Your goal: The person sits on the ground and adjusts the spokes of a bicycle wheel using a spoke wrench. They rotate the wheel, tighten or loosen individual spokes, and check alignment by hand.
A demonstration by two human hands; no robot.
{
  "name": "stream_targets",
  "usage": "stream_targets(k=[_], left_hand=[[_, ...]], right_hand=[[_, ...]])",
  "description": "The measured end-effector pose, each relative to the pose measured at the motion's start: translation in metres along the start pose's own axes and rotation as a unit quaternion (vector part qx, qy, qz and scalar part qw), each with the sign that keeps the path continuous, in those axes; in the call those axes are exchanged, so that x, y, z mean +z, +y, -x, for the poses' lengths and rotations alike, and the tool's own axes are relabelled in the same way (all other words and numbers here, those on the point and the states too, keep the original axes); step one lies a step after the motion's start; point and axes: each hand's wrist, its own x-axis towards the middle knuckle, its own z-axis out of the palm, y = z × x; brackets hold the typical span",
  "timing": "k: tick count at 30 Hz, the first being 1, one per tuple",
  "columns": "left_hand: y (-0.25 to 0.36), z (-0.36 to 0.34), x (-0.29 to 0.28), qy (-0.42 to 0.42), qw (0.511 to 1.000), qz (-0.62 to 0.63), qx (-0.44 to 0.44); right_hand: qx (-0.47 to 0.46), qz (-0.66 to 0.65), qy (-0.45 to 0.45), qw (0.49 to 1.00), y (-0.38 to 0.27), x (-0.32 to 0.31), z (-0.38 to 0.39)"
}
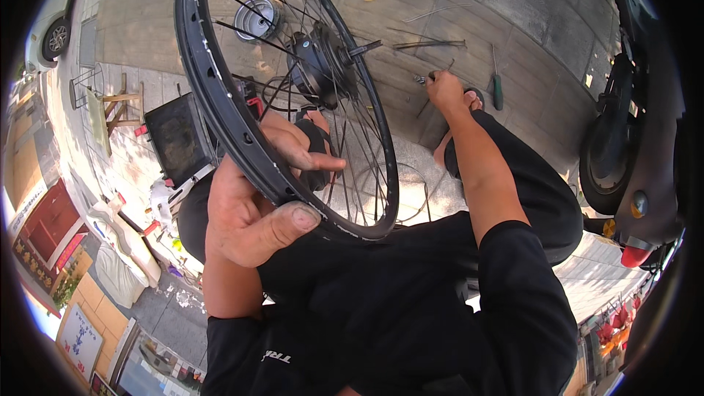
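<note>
Left hand (249,205) clamped on the near rim of my black spoked hub-motor wheel (220,103), right hand (444,88) closing on small pliers (419,79) far right, so next probably needs careful spoke work.

Wheel rim (220,110): black painted metal, semi-gloss, scuffed at edge. Spokes (345,147): thin bare metal wire, dull sheen. Hub motor (317,66): dark metal casing, matt. Screwdriver (497,82): green glossy plastic handle, metal shaft. Pavement (411,0): rough grey stone slabs. Trousers (543,183): black matt cloth.
</note>
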Motion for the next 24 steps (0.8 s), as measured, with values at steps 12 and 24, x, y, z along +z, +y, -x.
stream_targets(k=[12,24], left_hand=[[0.007,-0.005,0.01,-0.015,0.999,-0.024,-0.036],[0.006,-0.012,0.02,-0.113,0.984,-0.11,-0.079]], right_hand=[[0.15,-0.06,0.013,0.987,-0.02,0.02,-0.015],[0.056,-0.401,0.052,0.913,-0.073,-0.114,-0.022]])
